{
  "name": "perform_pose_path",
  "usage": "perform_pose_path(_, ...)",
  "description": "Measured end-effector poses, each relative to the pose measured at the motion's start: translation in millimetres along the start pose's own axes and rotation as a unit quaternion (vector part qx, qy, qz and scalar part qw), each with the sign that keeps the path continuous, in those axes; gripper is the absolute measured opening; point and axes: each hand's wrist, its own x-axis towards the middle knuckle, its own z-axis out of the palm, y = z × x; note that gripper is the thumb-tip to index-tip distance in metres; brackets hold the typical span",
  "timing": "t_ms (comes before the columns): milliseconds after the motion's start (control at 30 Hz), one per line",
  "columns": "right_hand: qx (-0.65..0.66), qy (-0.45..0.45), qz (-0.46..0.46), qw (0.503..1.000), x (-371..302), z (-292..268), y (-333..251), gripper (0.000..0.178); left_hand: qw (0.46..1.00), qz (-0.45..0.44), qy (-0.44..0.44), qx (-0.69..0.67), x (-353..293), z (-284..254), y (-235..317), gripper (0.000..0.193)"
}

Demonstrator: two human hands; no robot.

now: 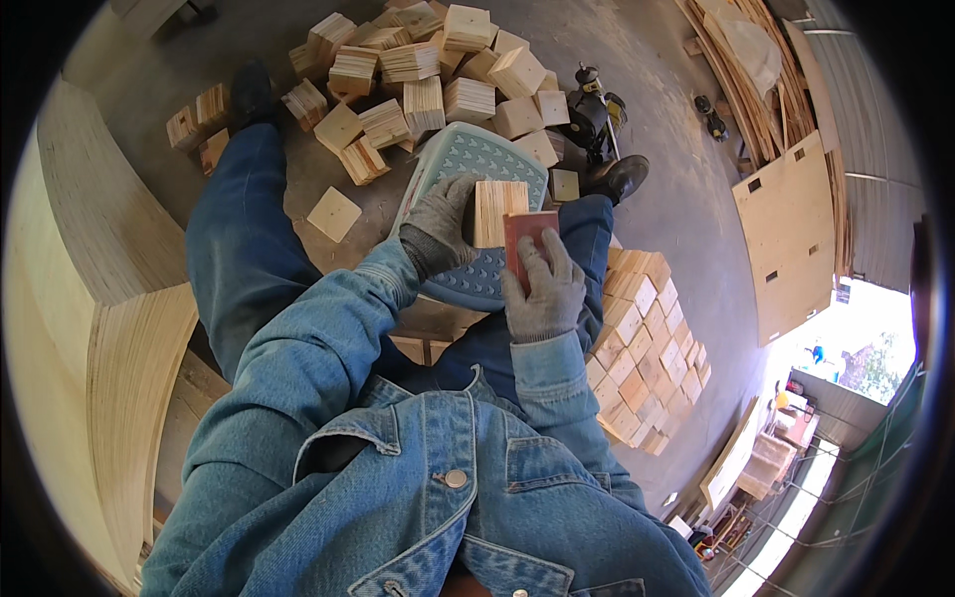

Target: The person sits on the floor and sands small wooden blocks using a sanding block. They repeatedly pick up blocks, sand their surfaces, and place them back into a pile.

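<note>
On a pale green plastic stool (473, 149) between my knees stands a plywood block (497, 211), its layered edge facing up. My left hand (438, 224), in a grey work glove, grips the block from its left side. A flat reddish-brown sanding block (523, 239) lies against the right side of the plywood block. Around it are the fingers of my right hand (547, 294), also gloved in grey; the palm's underside is hidden.
Loose plywood blocks (423, 99) are heaped beyond the stool. A neat stack of blocks (652, 348) stands by my right leg. Near my right foot is a black-and-yellow power tool (597, 114). Large plywood sheets (119, 229) rise at left; more boards (786, 239) lean at right.
</note>
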Motion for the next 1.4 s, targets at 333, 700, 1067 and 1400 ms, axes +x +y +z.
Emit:
perform_pose_path(333,-0.010,0.023,-0.008,1.000,53,10,-6,0.051,1.000,0.008,0.021,-0.001,-2,-1,0,0.107)
perform_pose_path(700,-0.020,-0.008,0.013,1.000,128,27,-9,0.050,0.999,0.026,0.047,0.007,-3,4,-5,0.111)
perform_pose_path(1067,0.023,0.014,-0.022,0.999,1,6,-5,0.056,0.997,0.048,0.057,-0.010,-3,4,-2,0.101)
perform_pose_path(1400,0.002,0.034,-0.014,0.999,84,24,-15,0.049,0.996,0.051,0.067,0.011,-3,1,0,0.100)
